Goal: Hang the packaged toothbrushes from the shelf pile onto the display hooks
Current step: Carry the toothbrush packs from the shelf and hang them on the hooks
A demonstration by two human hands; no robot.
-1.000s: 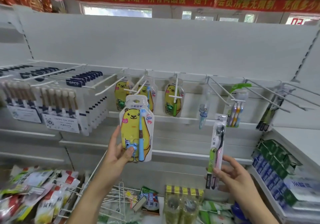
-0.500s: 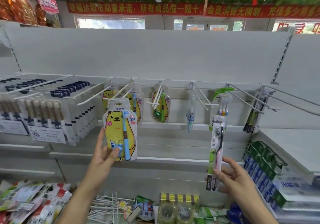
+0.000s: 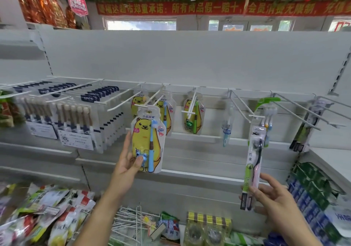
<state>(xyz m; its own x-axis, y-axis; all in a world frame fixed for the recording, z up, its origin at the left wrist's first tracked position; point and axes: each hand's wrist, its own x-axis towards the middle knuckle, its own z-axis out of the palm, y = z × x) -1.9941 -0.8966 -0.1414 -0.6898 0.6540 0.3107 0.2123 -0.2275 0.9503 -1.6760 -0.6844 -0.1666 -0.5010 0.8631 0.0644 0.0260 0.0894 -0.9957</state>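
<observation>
**Left hand** (image 3: 127,163): thumb (image 3: 140,160) pressed on the lower front of a yellow bear-print blister pack (image 3: 145,141) that carries a blue child's toothbrush. The fingers (image 3: 127,143) run up behind its left edge. The grip is closed on the pack, which is upright. The pack's hang hole is at 12 o'clock from the hand, right at the tip of a white wire display hook (image 3: 152,96). Cannot tell whether the hole is over the tip.

**Right hand** (image 3: 273,198): thumb and curled fingers pinch the bottom end of a long narrow clear pack (image 3: 254,162) with a green side strip and a pink-and-black toothbrush. The index finger (image 3: 268,179) lies along the pack's right edge. The pack is upright, leaning slightly right. Its top is near but below the tip of a second white wire hook (image 3: 242,104), not on it.

**Same rail:**
- Two more bear packs (image 3: 193,116) hang between the two hands' packs.
- A small blue brush in a clear sleeve (image 3: 227,126) hangs at 10 o'clock of the narrow pack.
- A green-headed three-brush pack (image 3: 267,112) hangs directly behind the narrow pack's top.
- Dense rows of white 8PCS multi-brush packs (image 3: 76,124) fill the hooks at 9 o'clock.
- Dark brushes (image 3: 305,130) hang at 3 o'clock.

**Lower shelf:**
- Loose white wire hooks (image 3: 129,221) at 6 o'clock.
- Mixed printed packets (image 3: 43,217) at 7 o'clock.
- Stacked green and blue boxes (image 3: 311,187) at 4 o'clock.
</observation>
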